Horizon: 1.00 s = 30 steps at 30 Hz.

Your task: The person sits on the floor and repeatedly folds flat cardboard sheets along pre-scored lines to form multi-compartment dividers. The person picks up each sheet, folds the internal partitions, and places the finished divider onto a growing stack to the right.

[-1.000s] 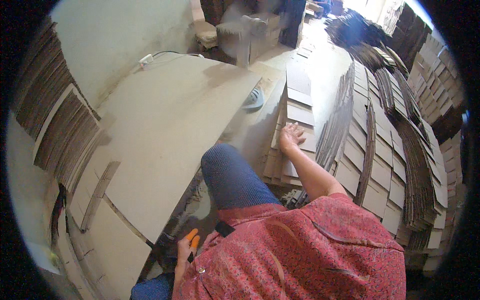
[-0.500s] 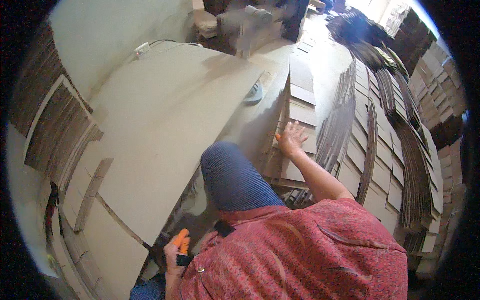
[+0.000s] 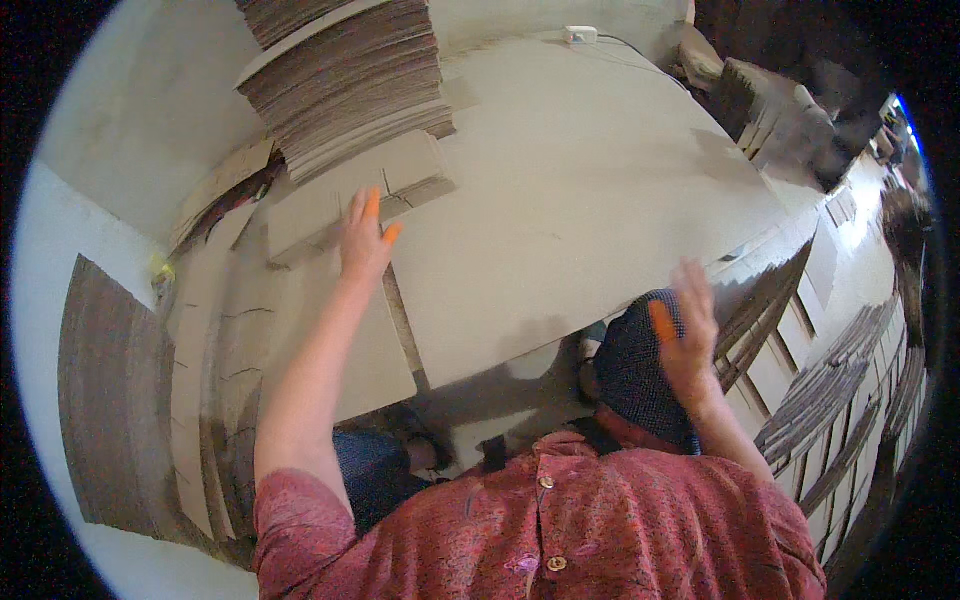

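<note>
Low stack of flat, tan cardboard pieces with cut slots (image 3: 330, 198): in the head view it lies on the wide, pale, board-topped bench (image 3: 560, 200), right at the fingertips of the left hand (image 3: 367, 235). That hand is spread, its fingers straight, with orange coverings on a finger and the thumb, and grips nothing; whether its tips touch the stack's near edge or hover over it, I cannot tell. Beyond it rises a tall pile of grey-brown cardboard sheets (image 3: 350, 90); farther out to its left stands another grey-brown cardboard pile (image 3: 110, 400).

The right hand (image 3: 690, 330) is blurred, its fingers outstretched and apparently empty, an orange covering on its thumb. It is just above the knee in dark blue patterned trousers (image 3: 635, 370), near the bench's edge. To its right lie rows of overlapping cardboard pieces (image 3: 780, 325).

The step in hand seems to be a reach by the left hand to the low stack, with no grip made. Taking hold would call for the fingers to curl over the near edge and the slotted pieces to be kept aligned.
</note>
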### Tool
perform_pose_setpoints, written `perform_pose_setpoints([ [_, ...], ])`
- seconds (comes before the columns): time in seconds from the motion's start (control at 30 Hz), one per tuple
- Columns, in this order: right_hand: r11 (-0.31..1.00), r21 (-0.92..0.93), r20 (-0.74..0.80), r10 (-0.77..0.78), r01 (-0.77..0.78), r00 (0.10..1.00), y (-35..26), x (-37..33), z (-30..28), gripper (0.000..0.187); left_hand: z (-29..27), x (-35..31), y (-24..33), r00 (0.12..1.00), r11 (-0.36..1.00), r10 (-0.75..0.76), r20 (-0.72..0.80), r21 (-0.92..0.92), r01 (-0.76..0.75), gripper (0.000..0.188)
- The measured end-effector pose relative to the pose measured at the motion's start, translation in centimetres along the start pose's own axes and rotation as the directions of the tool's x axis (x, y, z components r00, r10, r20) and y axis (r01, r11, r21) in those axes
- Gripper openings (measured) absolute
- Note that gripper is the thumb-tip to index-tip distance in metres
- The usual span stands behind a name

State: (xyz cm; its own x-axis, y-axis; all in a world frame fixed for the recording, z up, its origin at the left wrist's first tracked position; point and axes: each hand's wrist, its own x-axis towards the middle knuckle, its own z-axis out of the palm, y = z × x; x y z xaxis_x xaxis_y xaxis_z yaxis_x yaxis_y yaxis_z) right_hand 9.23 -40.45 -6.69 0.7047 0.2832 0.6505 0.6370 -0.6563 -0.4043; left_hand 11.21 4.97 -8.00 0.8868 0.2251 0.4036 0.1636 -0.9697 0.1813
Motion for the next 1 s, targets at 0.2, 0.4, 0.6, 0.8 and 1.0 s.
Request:
perform_pose_setpoints([
  [0.2,0.939,0.340,0.212,-0.125,0.047,0.969,-3.1,-0.3,3.1,0.024,3.5,6.2,2.5,0.992,0.974,0.000,0.122,0.223,-0.027,0.057],
  [0.4,0.865,0.437,0.311,0.111,-0.246,0.944,-3.2,0.1,2.8,0.018,2.4,8.0,1.0,0.981,0.999,-0.009,0.194,0.054,-0.002,0.024],
  [0.6,0.894,0.417,0.310,0.029,-0.164,0.950,-3.2,0.2,3.4,0.017,1.3,8.3,0.2,0.982,0.962,-0.100,0.161,-0.238,0.137,0.022],
  [0.8,0.695,0.509,0.484,0.255,-0.507,0.837,-4.3,0.0,3.5,0.023,-2.4,4.0,1.4,0.996,0.866,-0.082,-0.045,-0.498,0.049,0.021],
  [1.0,-0.130,0.594,0.799,0.210,-0.794,0.563,-5.9,0.7,5.7,0.038,-4.4,-10.9,11.3,0.809,0.629,0.574,-0.128,-0.564,-0.536,0.030],
])
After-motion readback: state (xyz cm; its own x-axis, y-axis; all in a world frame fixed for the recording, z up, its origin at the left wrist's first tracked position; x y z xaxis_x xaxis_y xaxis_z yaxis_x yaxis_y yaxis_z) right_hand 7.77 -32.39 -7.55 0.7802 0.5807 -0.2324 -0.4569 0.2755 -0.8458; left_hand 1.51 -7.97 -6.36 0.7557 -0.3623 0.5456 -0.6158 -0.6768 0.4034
